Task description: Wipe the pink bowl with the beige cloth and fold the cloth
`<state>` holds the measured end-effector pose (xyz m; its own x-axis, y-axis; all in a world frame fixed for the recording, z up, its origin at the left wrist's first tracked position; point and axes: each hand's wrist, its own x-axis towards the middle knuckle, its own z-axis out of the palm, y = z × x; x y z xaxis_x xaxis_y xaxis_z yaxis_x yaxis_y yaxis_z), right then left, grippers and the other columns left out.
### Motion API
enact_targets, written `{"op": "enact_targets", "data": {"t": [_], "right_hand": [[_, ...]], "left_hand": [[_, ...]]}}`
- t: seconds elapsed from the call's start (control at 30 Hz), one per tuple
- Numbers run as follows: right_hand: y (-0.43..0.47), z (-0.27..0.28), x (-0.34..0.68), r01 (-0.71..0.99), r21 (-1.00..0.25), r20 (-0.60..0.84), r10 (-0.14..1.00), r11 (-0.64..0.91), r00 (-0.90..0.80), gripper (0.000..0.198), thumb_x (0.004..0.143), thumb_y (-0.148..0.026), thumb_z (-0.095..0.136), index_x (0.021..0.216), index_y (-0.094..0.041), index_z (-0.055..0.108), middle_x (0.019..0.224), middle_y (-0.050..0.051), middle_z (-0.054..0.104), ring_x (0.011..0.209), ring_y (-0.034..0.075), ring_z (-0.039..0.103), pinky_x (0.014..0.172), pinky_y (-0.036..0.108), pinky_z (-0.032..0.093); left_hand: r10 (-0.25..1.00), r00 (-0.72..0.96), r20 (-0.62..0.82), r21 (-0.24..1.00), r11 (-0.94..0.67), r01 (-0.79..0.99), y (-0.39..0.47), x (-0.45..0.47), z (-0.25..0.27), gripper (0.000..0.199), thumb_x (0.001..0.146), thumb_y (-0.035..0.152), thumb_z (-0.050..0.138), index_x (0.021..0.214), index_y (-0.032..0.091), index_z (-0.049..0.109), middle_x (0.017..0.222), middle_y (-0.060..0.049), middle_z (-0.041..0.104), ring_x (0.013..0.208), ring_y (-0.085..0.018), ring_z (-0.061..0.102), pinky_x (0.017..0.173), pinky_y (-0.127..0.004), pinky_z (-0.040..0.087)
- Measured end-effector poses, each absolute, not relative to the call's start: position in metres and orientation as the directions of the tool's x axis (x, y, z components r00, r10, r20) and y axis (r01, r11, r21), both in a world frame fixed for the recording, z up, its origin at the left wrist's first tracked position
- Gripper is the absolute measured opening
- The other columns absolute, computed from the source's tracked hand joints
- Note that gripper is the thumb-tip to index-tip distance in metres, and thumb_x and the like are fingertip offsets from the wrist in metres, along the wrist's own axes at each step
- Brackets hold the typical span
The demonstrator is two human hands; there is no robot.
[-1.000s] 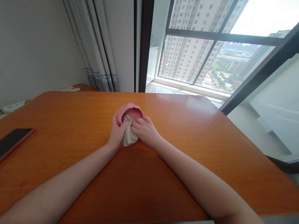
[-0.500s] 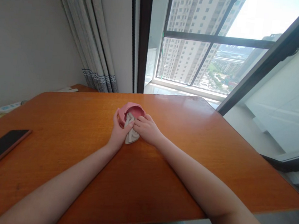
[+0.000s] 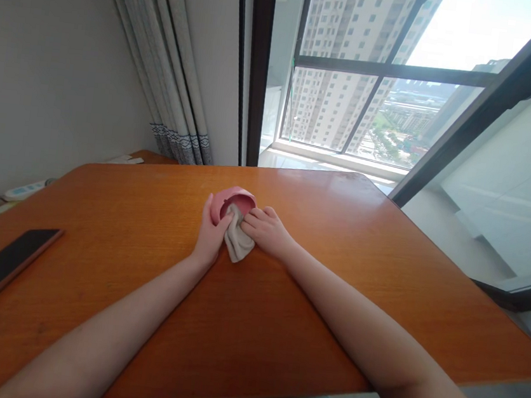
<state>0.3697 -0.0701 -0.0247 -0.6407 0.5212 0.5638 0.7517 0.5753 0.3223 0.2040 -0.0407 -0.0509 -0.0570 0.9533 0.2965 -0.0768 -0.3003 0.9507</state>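
Note:
A pink bowl-like container is tilted on the wooden table, its hollow side facing me. My left hand grips its left side, thumb over the near rim and fingers around the outside. From the opening hangs a pale grey cloth, its lower end loose over the tabletop. My right hand is closed on the cloth at the right of the opening, with its fingertips partly hidden at the rim.
The brown wooden table spreads beneath both arms. A dark phone-like slab with a reddish edge lies at the left. Behind the table are a grey curtain and a large window. A white power strip sits beyond the left edge.
The cloth's loose end has swung slightly to the right and spread out. My right hand has shifted slightly right at the rim. My left hand still grips the pink container.

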Motion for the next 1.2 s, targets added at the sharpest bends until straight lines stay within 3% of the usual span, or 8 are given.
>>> {"op": "enact_targets", "data": {"t": [0.1, 0.27, 0.47, 0.67, 0.83, 0.93, 1.03, 1.2], "right_hand": [[-0.075, -0.025, 0.360, 0.771, 0.273, 0.588, 0.534, 0.575, -0.607, 0.022, 0.096, -0.018, 0.037, 0.087, -0.019, 0.057, 0.083, 0.003, 0.062, 0.084, 0.017, 0.048, 0.073, 0.033, 0.027], [-0.086, -0.022, 0.341, 0.781, 0.126, 0.596, 0.583, 0.612, -0.552, 0.020, 0.093, -0.016, 0.038, 0.102, -0.016, 0.056, 0.096, 0.007, 0.064, 0.097, 0.019, 0.051, 0.094, 0.037, 0.026], [-0.086, -0.020, 0.331, 0.779, -0.052, 0.430, 0.718, 0.625, -0.547, 0.010, 0.087, -0.017, 0.050, 0.092, -0.014, 0.058, 0.085, 0.005, 0.066, 0.080, 0.017, 0.057, 0.082, 0.030, 0.034], [-0.080, -0.008, 0.347, 0.766, 0.093, 0.336, 0.704, 0.636, -0.626, 0.009, 0.088, -0.017, 0.052, 0.084, -0.015, 0.059, 0.080, 0.004, 0.065, 0.077, 0.016, 0.058, 0.081, 0.031, 0.032], [-0.079, -0.009, 0.353, 0.757, 0.209, 0.354, 0.673, 0.620, -0.649, 0.010, 0.089, -0.016, 0.049, 0.084, -0.016, 0.058, 0.079, 0.004, 0.064, 0.074, 0.016, 0.055, 0.080, 0.032, 0.032], [-0.081, -0.008, 0.352, 0.740, 0.235, 0.398, 0.633, 0.630, -0.664, 0.014, 0.091, -0.015, 0.045, 0.085, -0.016, 0.058, 0.078, 0.004, 0.063, 0.073, 0.016, 0.053, 0.078, 0.032, 0.032], [-0.085, -0.006, 0.347, 0.746, 0.249, 0.473, 0.594, 0.617, -0.650, 0.018, 0.092, -0.013, 0.041, 0.088, -0.015, 0.059, 0.078, 0.005, 0.061, 0.072, 0.017, 0.051, 0.075, 0.033, 0.031], [-0.084, -0.005, 0.344, 0.744, 0.248, 0.484, 0.586, 0.620, -0.650, 0.015, 0.091, -0.015, 0.043, 0.089, -0.015, 0.058, 0.079, 0.004, 0.060, 0.073, 0.017, 0.050, 0.075, 0.032, 0.031]], "left_hand": [[0.969, -0.080, 0.233, 0.959, -0.243, -0.143, -0.046, 0.208, -0.048, 0.060, 0.076, 0.036, 0.064, 0.129, 0.026, 0.038, 0.132, -0.008, 0.048, 0.121, -0.020, 0.049, 0.103, -0.035, 0.039], [0.970, -0.098, 0.223, 0.971, -0.230, -0.063, -0.045, 0.203, -0.040, 0.033, 0.078, 0.033, 0.058, 0.107, 0.022, 0.050, 0.110, -0.005, 0.057, 0.106, -0.019, 0.055, 0.099, -0.034, 0.039], [0.936, -0.068, 0.346, 0.938, -0.344, 0.037, -0.045, 0.203, -0.037, 0.034, 0.080, 0.037, 0.057, 0.109, 0.023, 0.048, 0.110, -0.004, 0.056, 0.106, -0.018, 0.053, 0.098, -0.032, 0.038], [0.955, -0.050, 0.292, 0.956, -0.293, 0.002, -0.042, 0.204, -0.044, 0.037, 0.081, 0.044, 0.056, 0.111, 0.022, 0.050, 0.114, -0.005, 0.056, 0.109, -0.019, 0.053, 0.099, -0.033, 0.038], [0.945, -0.016, 0.326, 0.945, -0.326, 0.012, -0.040, 0.202, -0.046, 0.039, 0.080, 0.044, 0.058, 0.112, 0.022, 0.050, 0.117, -0.006, 0.055, 0.114, -0.019, 0.050, 0.104, -0.034, 0.034], [0.952, -0.043, 0.303, 0.947, -0.305, -0.099, -0.044, 0.207, -0.042, 0.045, 0.078, 0.042, 0.061, 0.117, 0.024, 0.047, 0.123, -0.006, 0.053, 0.115, -0.018, 0.051, 0.102, -0.032, 0.037], [0.979, -0.033, 0.201, 0.945, -0.203, -0.256, -0.053, 0.213, -0.034, 0.054, 0.076, 0.039, 0.062, 0.123, 0.027, 0.040, 0.117, -0.005, 0.056, 0.102, -0.016, 0.058, 0.090, -0.031, 0.046], [0.990, 0.017, 0.139, 0.939, -0.126, -0.320, -0.058, 0.214, -0.026, 0.044, 0.072, 0.036, 0.065, 0.111, 0.021, 0.049, 0.093, -0.002, 0.061, 0.082, -0.014, 0.060, 0.078, -0.028, 0.049]]}}
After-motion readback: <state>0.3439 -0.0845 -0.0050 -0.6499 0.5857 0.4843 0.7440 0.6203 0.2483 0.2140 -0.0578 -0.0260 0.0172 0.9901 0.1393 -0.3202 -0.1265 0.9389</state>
